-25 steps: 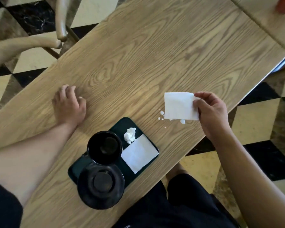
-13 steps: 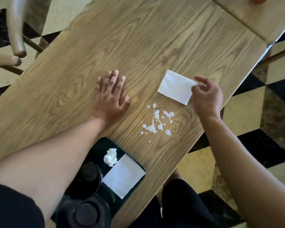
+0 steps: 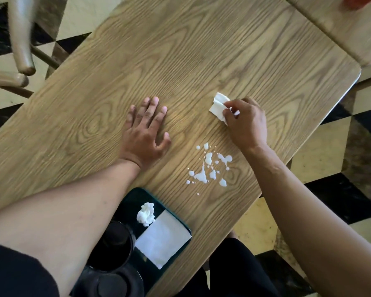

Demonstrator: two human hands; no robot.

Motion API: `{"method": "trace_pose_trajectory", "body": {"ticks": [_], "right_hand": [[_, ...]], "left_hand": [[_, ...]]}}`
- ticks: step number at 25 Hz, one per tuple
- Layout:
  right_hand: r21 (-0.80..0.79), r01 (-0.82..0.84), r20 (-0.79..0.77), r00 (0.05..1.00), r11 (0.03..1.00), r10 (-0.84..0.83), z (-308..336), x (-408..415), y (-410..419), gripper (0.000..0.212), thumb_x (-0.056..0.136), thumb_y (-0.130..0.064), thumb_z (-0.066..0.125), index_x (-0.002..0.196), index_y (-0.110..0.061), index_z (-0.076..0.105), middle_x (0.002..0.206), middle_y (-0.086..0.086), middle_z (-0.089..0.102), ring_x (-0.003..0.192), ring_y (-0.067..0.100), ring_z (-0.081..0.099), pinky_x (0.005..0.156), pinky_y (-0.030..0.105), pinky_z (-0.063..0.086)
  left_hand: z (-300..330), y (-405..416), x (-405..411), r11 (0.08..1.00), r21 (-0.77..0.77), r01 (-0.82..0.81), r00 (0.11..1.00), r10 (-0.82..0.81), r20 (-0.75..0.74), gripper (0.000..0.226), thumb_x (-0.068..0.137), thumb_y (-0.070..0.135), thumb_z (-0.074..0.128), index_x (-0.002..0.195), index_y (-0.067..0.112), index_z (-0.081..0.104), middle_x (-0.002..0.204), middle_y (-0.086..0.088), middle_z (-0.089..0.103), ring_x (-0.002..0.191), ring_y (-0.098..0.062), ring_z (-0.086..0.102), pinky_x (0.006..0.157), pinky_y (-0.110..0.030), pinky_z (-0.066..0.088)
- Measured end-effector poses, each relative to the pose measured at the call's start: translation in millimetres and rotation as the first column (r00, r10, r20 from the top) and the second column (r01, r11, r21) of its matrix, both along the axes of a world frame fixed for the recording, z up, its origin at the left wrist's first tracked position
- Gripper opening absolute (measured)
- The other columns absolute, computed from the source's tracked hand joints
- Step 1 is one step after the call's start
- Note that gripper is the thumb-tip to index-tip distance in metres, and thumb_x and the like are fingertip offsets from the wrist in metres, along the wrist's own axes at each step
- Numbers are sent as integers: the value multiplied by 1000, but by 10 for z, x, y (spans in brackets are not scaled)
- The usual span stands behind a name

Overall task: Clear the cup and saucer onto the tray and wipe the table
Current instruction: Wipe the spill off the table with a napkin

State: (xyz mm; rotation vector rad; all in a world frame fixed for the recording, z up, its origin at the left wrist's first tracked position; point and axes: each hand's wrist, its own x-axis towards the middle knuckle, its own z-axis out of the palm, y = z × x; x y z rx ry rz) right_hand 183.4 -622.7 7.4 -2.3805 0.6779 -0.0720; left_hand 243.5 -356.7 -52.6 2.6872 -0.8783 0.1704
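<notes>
My right hand [image 3: 245,124] is shut on a white napkin [image 3: 218,106], bunched against the wooden table [image 3: 180,61] just beyond a spill of white drops [image 3: 209,166]. My left hand [image 3: 145,133] lies flat and open on the table, left of the spill. At the near edge sits a dark green tray [image 3: 137,195]. On it are a black cup [image 3: 114,247] and a black saucer [image 3: 116,284], both partly hidden by my left forearm, plus a crumpled white tissue [image 3: 146,214] and a flat white napkin [image 3: 163,239].
A wooden chair [image 3: 19,39] stands past the table's far left edge. A second table [image 3: 347,31] butts against the far right corner, with a blurred red object [image 3: 358,2] on it. The floor below is checkered black and cream.
My right hand has crumpled the flat napkin into a bunch and pressed it down onto the table. My left hand has slid right and spread flat. The view has shifted toward the spill.
</notes>
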Motion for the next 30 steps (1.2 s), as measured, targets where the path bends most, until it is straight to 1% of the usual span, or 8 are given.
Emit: {"method": "trace_pose_trajectory", "body": {"ticks": [4,10,12,16,18,22,27,30], "right_hand": [[-20,-302,1,953,953,302,7,-4,306,27,93,-14,65,115,-22,77,100,0,69,82,22,71,79,36,58],[86,-762,-44,641,642,767,107,-573,516,22,88,-15,65,101,-23,80,92,0,68,74,25,69,57,41,58],[35,-777,-41,627,629,778,116,-431,435,18,85,-9,70,94,-18,82,90,4,69,75,25,69,61,36,59],[-39,-495,-22,869,868,494,55,15,137,21,81,2,72,92,-12,83,94,8,65,79,20,60,74,29,51],[-36,-381,-69,923,924,378,36,16,67,22,84,-2,71,97,-15,82,94,1,66,79,14,59,78,29,51],[9,-495,16,869,869,495,84,-474,368,24,83,1,71,96,-16,83,93,-2,70,72,13,65,70,21,51],[138,-714,-27,690,686,723,141,-921,670,25,82,4,70,97,-12,82,90,5,68,71,21,68,63,29,54],[78,-685,5,727,724,687,140,-583,596,24,80,1,69,94,-12,83,86,6,70,71,22,71,65,29,56]], "left_hand": [[8,3,-12,1000,-14,-10,1000,10,-10,65,88,37,54,148,11,54,161,-16,41,152,-33,34,123,-59,23],[-6,-2,-9,1000,-27,-15,998,13,-54,67,89,39,51,149,9,52,162,-17,40,153,-34,33,125,-59,20],[-13,0,-1,1000,-18,-7,1000,6,-26,66,89,39,51,148,9,54,161,-18,42,152,-34,35,124,-59,21],[21,-14,-20,1000,-19,-14,1000,14,-21,62,90,37,53,146,9,56,161,-17,43,152,-33,34,123,-60,22],[32,-18,-25,1000,-26,-16,999,16,-30,62,90,37,53,146,9,55,161,-16,42,152,-33,34,123,-60,22],[21,-12,-10,999,-30,-10,999,9,-34,65,89,37,51,147,8,54,161,-18,41,152,-34,33,124,-59,20],[18,-13,-28,999,-33,-6,999,5,-33,64,91,38,52,148,8,53,162,-18,40,153,-34,32,124,-59,20],[25,-14,-26,999,-37,-10,999,8,-41,65,89,37,52,147,8,54,161,-17,41,153,-33,33,124,-59,20]]}}
